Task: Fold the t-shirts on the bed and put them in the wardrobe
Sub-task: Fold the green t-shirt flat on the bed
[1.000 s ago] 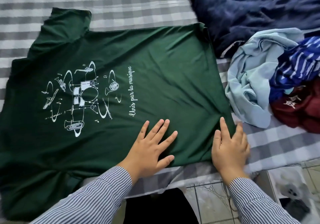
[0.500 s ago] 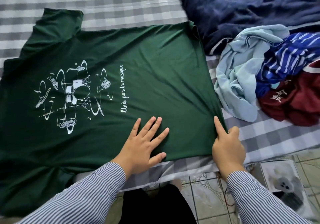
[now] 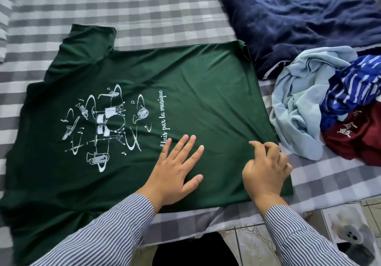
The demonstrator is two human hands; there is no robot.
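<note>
A dark green t-shirt (image 3: pixel 185 92) with a white print of musical instruments lies spread flat on the checked bed (image 3: pixel 144 14), its hem toward the right. My left hand (image 3: pixel 175 171) rests flat on its lower part, fingers spread. My right hand (image 3: pixel 266 166) sits at the shirt's hem corner with the fingers curled and loose on the cloth; a firm grip cannot be made out. To the right lies a heap of unfolded shirts: a light blue one (image 3: pixel 299 109), a blue striped one (image 3: pixel 354 84) and a maroon one (image 3: pixel 358 138).
A crumpled navy blanket (image 3: pixel 299 14) covers the bed's far right. The bed's near edge runs just below my hands, with tiled floor (image 3: pixel 247 243) beneath. A white bag (image 3: pixel 350 230) lies on the floor at the lower right.
My right hand went from pinching the hem corner to lying on it with loosely curled fingers. The left hand stayed flat on the shirt. The view shifted slightly.
</note>
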